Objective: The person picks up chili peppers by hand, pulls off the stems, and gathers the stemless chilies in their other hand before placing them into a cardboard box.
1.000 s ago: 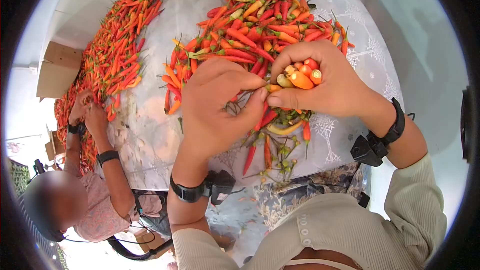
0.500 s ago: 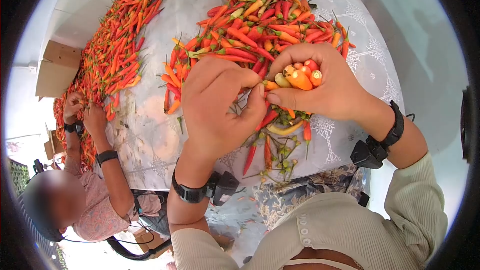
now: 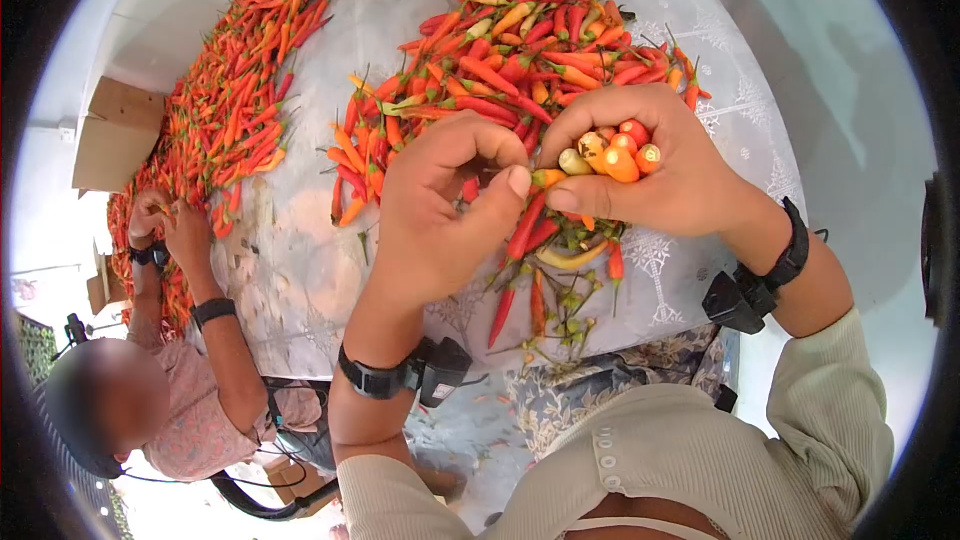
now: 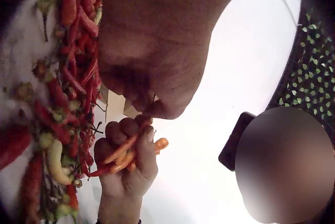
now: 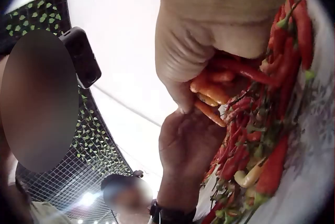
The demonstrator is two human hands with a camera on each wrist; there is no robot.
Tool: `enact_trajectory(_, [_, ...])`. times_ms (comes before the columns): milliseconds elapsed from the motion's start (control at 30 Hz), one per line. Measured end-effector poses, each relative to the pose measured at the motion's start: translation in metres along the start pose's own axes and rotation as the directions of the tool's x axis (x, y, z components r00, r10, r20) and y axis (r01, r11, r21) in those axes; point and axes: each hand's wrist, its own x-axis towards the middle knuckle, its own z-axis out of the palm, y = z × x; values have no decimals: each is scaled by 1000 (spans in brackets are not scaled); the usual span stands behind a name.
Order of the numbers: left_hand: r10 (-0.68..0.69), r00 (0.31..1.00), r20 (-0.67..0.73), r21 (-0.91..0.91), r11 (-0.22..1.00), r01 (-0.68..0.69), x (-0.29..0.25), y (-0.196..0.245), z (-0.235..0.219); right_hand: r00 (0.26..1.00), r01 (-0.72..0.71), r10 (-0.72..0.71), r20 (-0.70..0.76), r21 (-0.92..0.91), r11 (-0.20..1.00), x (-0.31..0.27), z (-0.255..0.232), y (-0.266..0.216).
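Observation:
My right hand (image 3: 690, 170) grips a bunch of red, orange and pale chili peppers (image 3: 620, 166), their cut-looking ends facing up. One orange chili (image 3: 547, 178) sticks out between its thumb and index finger, toward the other hand. At that chili's end, my left hand (image 3: 430, 210) pinches with thumb and index finger; in the left wrist view a thin stem shows by those fingertips. The held orange chilies (image 4: 123, 156) also show there, with their tips poking out of the right fist. Beneath both hands lie loose chilies and a curved yellowish one (image 3: 572, 258).
A heap of chilies (image 3: 500, 70) spreads over the patterned tablecloth (image 3: 310, 270). Plucked green stems (image 3: 570, 320) lie near the table's front edge. Along the left runs a larger chili pile (image 3: 225, 110) beside a cardboard box (image 3: 118, 135), where another person (image 3: 205, 390) handles chilies.
My left fingers have shifted slightly, the thumb now straighter at the orange chili's end. The bunch in my right hand has turned a little. The other person's hands have moved slightly.

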Motion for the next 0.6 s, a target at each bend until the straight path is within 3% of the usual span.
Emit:
enact_trajectory(233, [-88,996,-18,-126,988,85,1,5,3,999,19,-25,-46,-128,992,0,-2,-1])
enact_trajectory(333, [-149,989,3,-95,984,149,-3,-7,5,999,5,-11,-47,-135,991,-1,-3,-2])
enact_trajectory(467, [-98,995,-11,-12,995,98,-3,-10,5,999,21,-30,-45,-190,982,-1,-3,-1])
enact_trajectory(600, [-131,991,5,69,989,131,-3,-2,4,997,72,-77,-9,-288,955,-2,-1,1])
